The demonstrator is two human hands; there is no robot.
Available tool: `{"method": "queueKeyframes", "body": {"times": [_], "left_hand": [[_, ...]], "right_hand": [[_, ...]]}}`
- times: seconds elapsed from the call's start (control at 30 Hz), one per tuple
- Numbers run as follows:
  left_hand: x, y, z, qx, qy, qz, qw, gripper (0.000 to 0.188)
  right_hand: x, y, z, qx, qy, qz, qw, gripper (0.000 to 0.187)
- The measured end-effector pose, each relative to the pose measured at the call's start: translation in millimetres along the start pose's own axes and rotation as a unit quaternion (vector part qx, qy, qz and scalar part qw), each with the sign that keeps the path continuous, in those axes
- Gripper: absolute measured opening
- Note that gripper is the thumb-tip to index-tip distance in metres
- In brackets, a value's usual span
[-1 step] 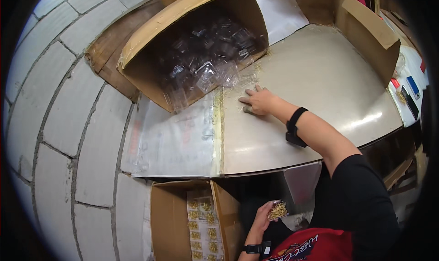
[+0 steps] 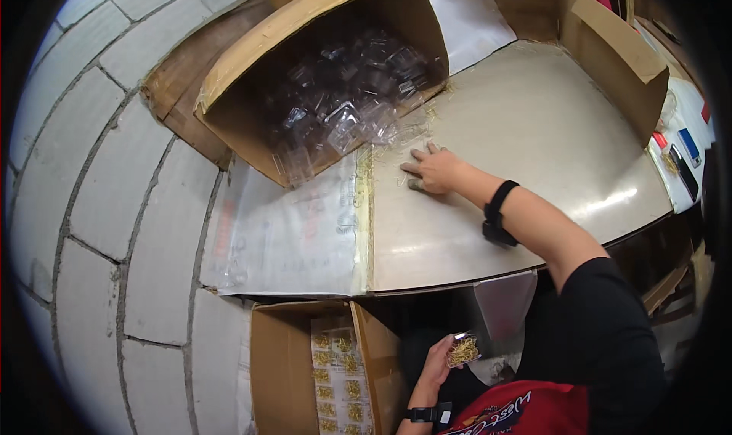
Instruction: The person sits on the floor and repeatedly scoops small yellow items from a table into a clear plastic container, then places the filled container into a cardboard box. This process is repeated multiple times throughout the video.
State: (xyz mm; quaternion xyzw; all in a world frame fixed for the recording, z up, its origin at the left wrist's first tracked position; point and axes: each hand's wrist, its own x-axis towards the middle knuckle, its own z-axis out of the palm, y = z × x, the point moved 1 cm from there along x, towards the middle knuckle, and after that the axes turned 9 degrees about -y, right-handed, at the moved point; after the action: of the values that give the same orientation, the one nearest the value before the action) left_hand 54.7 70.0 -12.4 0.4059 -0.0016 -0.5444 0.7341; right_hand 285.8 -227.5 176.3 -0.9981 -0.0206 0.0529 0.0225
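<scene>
My left hand (image 2: 438,365) is closed around a small clear plastic box (image 2: 463,350) filled with thin gold-coloured pieces, low near my body. Out on the smooth table (image 2: 518,138), my right hand (image 2: 431,168) rests with its fingers spread. Just beyond its fingertips lie some loose thin gold-coloured pieces (image 2: 427,122), too small to make out well. A large cardboard box (image 2: 252,130) lies on its side at the table's far left. Many clear plastic boxes (image 2: 345,126) are heaped inside it and spill at its opening.
Below the table's front edge stands an open carton (image 2: 286,359) with rows of filled clear boxes (image 2: 335,385). A cardboard barrier (image 2: 610,61) runs along the far right side. Beyond it sit a blue item (image 2: 689,143) and a dark phone-like object (image 2: 684,172). A block wall (image 2: 107,229) is at left.
My right hand and forearm have shifted very slightly to the right over the table. My left hand keeps its hold on the small filled box.
</scene>
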Motion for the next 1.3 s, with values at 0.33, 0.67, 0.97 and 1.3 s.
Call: {"method": "queueKeyframes", "body": {"times": [0.33, 0.67, 0.97, 1.3], "left_hand": [[24, -28, 6, -0.012, -0.014, -0.027, 0.999, 0.044], [38, -23, 57, 0.025, 0.007, -0.041, 0.999, 0.036], [52, -34, 67, 0.055, 0.004, -0.023, 0.998, 0.046], [-3, -19, 67, 0.055, -0.068, -0.050, 0.995, 0.029]], "right_hand": [[-196, -4, 27, 0.114, 0.061, -0.120, 0.984, 0.038], [-195, -3, 40, 0.216, 0.153, -0.074, 0.961, 0.035], [-320, -80, 66, 0.277, 0.139, -0.117, 0.944, 0.050], [-374, -67, 88, 0.409, 0.091, 0.021, 0.908, 0.028]]}}
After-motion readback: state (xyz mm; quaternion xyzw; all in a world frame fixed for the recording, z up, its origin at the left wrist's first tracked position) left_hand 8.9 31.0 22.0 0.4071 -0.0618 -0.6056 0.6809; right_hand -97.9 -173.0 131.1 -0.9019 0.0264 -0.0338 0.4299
